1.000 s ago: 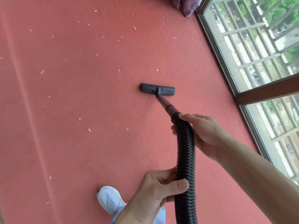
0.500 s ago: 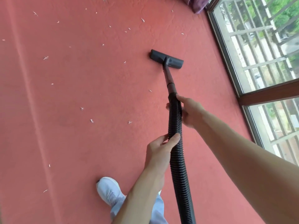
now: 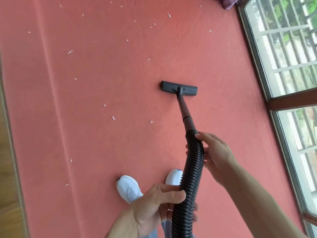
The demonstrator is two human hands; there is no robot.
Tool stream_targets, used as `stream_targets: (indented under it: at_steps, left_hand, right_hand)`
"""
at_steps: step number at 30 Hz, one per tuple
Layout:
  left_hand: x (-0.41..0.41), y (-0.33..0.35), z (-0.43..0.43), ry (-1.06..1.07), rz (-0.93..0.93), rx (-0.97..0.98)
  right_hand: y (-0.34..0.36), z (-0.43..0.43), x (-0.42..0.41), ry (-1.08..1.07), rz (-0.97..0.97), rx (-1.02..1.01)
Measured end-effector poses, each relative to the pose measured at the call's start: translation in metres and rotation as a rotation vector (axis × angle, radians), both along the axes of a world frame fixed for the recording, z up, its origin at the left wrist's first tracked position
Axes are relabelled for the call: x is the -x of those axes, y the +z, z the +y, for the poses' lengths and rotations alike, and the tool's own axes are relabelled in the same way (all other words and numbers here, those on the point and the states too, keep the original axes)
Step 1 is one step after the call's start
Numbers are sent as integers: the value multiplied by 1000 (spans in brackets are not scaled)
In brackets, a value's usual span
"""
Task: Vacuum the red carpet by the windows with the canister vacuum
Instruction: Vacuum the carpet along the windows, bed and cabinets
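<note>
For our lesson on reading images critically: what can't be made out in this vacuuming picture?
Head view only.
Canister: out of frame; the hose runs off the bottom edge.
Left hand fingers: mostly hidden behind the hose.
Right shoe: partly covered by the hose.
Specks on the carpet: too small to identify.
Purple thing: cut off by the top edge.

Daylit windows [image 3: 283, 48] with brown frames fill the right side; wooden floor [image 3: 8, 169] edges the left; purple fabric [image 3: 229, 4] lies upper right.
</note>
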State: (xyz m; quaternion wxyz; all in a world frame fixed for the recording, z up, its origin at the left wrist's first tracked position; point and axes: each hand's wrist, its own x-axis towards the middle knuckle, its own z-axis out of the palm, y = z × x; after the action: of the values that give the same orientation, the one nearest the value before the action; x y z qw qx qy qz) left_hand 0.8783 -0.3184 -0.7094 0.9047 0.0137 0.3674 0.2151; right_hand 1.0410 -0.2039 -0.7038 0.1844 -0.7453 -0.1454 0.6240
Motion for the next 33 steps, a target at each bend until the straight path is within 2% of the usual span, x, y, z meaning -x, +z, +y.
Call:
stream_targets:
  at_steps: [4, 7, 13, 18, 22, 24, 27, 29, 31, 33]
  left_hand:
    - [13, 4, -6, -81, -131, -103]
    - [16, 7, -5, -100, -153, -115]
    - [10, 9, -7, 93, 162, -23]
    - [19, 8, -14, 276, 304, 115]
    - [46, 8, -32, 304, 336, 131]
    - [64, 13, -44, 283, 287, 84]
    - [89, 24, -71, 249, 98, 5]
    - [98, 23, -95, 163, -66, -66]
    - [95, 16, -115, 87, -116, -104]
    - [87, 13, -134, 138, -263, -146]
  right_hand:
    - [23, -10, 15, 79, -171, -35]
    - [25, -14, 21, 75, -203, -64]
    - [-15, -8, 26, -107, -23, 6]
    - [-45, 0, 46, 40, -39, 37]
    - [-45, -5, 73, 117, -34, 42]
    - [-35, -15, 86, 139, -12, 67]
    - [-6, -40, 102, 171, 16, 90]
    - [20, -62, 108, 230, 11, 90]
    - [44, -84, 115, 292, 31, 105]
    - [62, -101, 121, 344, 31, 91]
